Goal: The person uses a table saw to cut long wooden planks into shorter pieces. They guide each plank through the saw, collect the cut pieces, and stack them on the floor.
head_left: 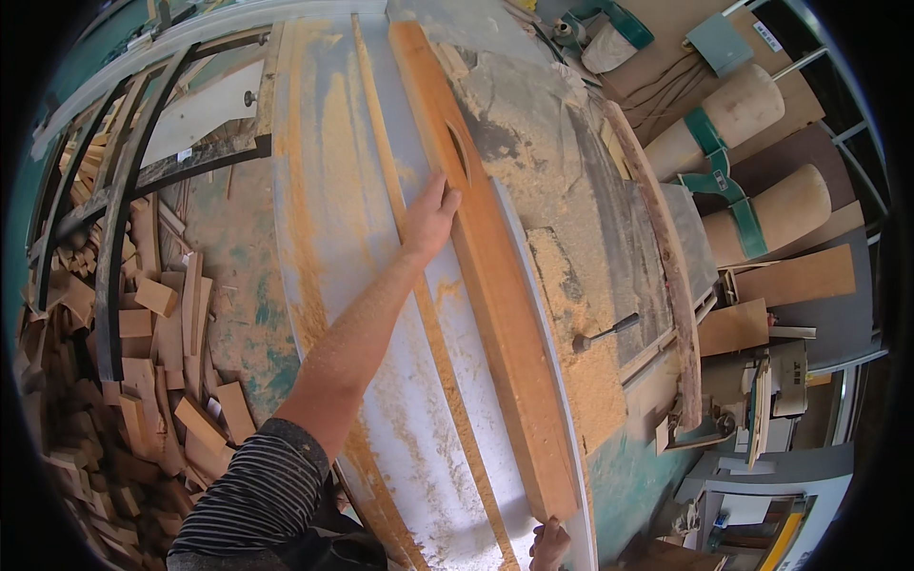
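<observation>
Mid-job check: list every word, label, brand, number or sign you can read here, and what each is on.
Nothing reads clearly.
White sign, upper right: dark marks, too small to read.
Small pale label on the green fitting: too small to read.
White tag by the black frame: too blurred to read.
Brownish panel, right: dark marks, too small to read.
Wooden beam: no lettering visible.

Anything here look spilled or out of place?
Sawdust is strewn, unswept, over the pale table and thicker right of the wooden beam, where a black-handled tool lies loose, seemingly misplaced. At left, offcuts lie in a jumbled heap.
</observation>
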The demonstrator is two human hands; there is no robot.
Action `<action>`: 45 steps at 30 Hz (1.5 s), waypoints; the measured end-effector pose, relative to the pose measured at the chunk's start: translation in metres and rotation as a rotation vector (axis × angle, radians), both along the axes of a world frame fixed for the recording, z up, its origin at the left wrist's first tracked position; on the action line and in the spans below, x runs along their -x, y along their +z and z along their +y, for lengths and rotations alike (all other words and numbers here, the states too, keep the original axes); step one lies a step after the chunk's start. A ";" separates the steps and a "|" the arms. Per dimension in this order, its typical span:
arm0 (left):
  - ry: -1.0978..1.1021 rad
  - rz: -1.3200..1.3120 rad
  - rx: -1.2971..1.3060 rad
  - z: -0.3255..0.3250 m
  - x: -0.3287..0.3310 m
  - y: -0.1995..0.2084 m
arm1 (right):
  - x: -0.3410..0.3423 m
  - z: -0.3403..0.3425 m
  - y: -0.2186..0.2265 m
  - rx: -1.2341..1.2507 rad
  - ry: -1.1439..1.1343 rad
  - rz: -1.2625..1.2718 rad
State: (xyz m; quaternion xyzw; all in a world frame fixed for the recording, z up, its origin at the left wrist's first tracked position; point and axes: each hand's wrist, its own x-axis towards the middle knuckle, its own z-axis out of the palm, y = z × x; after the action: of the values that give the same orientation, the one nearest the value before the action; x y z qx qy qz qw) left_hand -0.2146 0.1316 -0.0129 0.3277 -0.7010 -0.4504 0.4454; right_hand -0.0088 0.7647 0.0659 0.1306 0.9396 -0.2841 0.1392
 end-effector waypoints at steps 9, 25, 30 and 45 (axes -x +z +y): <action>-0.108 -0.065 -0.101 -0.029 -0.001 0.018 | 0.008 -0.003 -0.014 -0.024 0.034 0.016; -0.111 -0.035 -0.170 -0.073 0.019 0.022 | 0.016 -0.113 0.026 0.289 -0.212 -0.025; -0.102 -0.104 -0.160 -0.082 0.021 0.023 | 0.021 -0.117 0.025 0.279 -0.183 -0.032; -0.394 0.035 0.140 0.189 -0.112 0.037 | 0.029 -0.117 0.012 0.316 -0.074 0.024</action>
State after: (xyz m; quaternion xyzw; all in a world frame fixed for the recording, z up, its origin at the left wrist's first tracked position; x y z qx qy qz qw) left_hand -0.1025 0.3205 0.0242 0.1447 -0.7734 -0.4843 0.3825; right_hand -0.0381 0.6475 0.0778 0.1384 0.8794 -0.4348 0.1360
